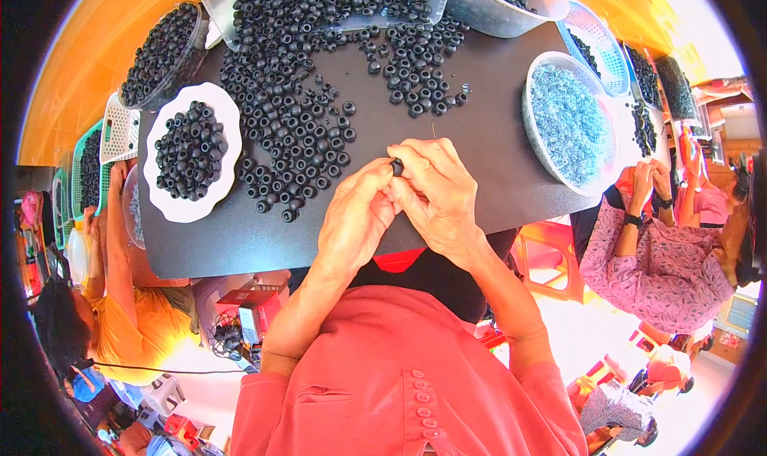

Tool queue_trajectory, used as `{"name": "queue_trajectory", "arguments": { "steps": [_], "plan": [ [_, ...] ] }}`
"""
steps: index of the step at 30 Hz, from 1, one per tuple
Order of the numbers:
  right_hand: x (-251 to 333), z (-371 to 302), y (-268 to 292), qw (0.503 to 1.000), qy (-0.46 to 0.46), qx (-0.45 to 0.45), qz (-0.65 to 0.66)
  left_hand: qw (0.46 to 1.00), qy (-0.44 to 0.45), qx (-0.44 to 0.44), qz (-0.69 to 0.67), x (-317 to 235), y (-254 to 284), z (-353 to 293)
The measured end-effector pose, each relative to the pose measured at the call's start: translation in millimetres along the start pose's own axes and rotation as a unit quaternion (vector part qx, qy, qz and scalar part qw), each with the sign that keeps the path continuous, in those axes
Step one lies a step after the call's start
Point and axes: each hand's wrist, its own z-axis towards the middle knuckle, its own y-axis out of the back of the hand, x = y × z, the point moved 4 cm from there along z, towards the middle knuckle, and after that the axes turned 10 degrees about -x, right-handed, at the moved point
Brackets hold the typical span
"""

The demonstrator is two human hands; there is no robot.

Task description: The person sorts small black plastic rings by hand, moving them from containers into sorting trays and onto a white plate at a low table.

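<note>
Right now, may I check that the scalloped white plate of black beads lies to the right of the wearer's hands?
Not quite: the head view shows the scalloped white plate of black beads to the left of both the left hand and right hand.

Bright light burned the floor (559, 336) nearly white, and glare washed out the upper right corner. A pale sheen lay along the near-left edge of the dark worktop (487, 97). The black beads (292, 140) looked fairly crisp; toward the black, purple-tinged circular rim, shapes bent and detail softened.
</note>
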Motion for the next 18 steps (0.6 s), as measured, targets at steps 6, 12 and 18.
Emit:
{"name": "queue_trajectory", "arguments": {
  "steps": [6,12,18],
  "plan": [
    [8,-2,-3,0.988,0.119,-0.023,-0.094,0.997,-0.017,-0.057,0.043,2,-2,-1],
    [3,6,2,0.997,0.072,-0.007,-0.037,0.998,-0.041,-0.051,0.013,4,4,1],
    [-30,91,49,0.989,0.05,-0.07,-0.118,0.998,-0.044,0.037,0.02,3,-5,-2]
  ]
}}
